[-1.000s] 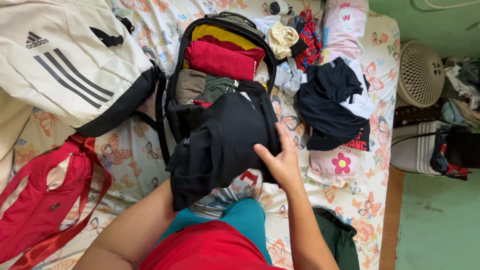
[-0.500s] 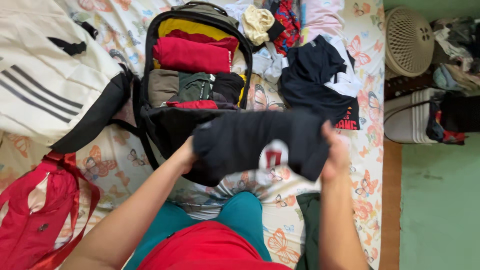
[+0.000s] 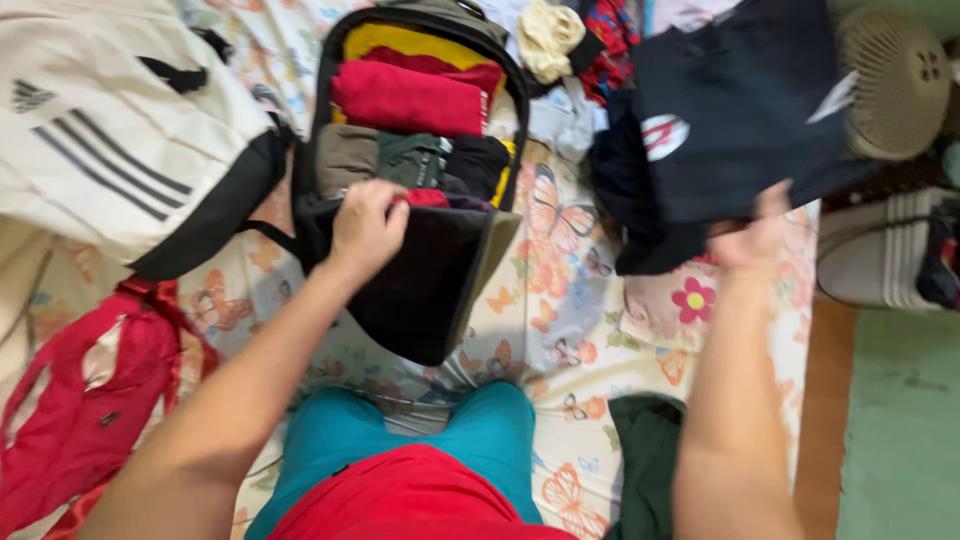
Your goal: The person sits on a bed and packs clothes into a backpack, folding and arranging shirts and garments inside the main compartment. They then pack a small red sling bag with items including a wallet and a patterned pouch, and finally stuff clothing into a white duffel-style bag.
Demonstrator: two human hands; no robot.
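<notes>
A: Which step does this look like?

B: Judging by the layout, the packing of the open backpack (image 3: 420, 200), which lies near the far edge of the bed (image 3: 560, 300). The person's left hand (image 3: 367, 225) rests on the lower rim of its opening, fingers curled together onto the dark flap beside the folded clothes. The right hand (image 3: 752, 240) holds a dark shirt (image 3: 740, 110) up in the air over the bed's right edge, fingers clamped on its lower hem.

A: What would the next move call for?

B: Probably folding the shirt small, since the backpack already looks nearly full: a red garment (image 3: 408, 98), a yellow one behind it, olive and green ones in front.

A: Anything unclear?

B: The shirt is motion-blurred and covers much of the loose clothes pile (image 3: 640, 200) and part of the round fan (image 3: 900, 90). The right fingertips are hidden in cloth. The white bag (image 3: 110, 130) and red bag (image 3: 80, 400) are cut off at the left.
</notes>
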